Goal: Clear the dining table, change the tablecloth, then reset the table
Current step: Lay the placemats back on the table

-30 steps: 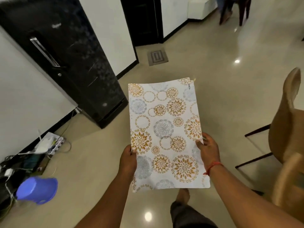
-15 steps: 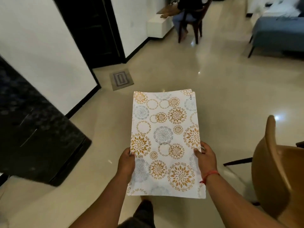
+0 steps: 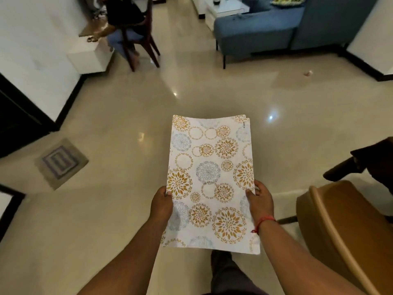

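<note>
A: At that moment, where was the stack of patterned mats you carried?

B: You held it flat in front of you, above the shiny floor. Your left hand gripped the left edge, with the thumb on top of the print and the other fingers under the sheet, where I could not see them. Your right hand gripped the right edge in the same way, thumb on top. Both hands were clenched on the stack, near its end that was closer to you.

A: Was it 1 sheet or several?

B: At the far corner, well beyond your right fingers, I saw at least 2 edges slightly shifted, so I judged several thin sheets.

A: What could have gone wrong from there?

B: The long part beyond your fingertips had no support. If you had tilted it forward, I think the upper sheets could have slid off, because only your thumbs pressed on them. Also the brown chair stood just to the right of your right hand, and a turn to that side could have knocked the stack against its back.

A: And the dining table?

B: It was not in view, so I could not tell how far you were from it.
</note>
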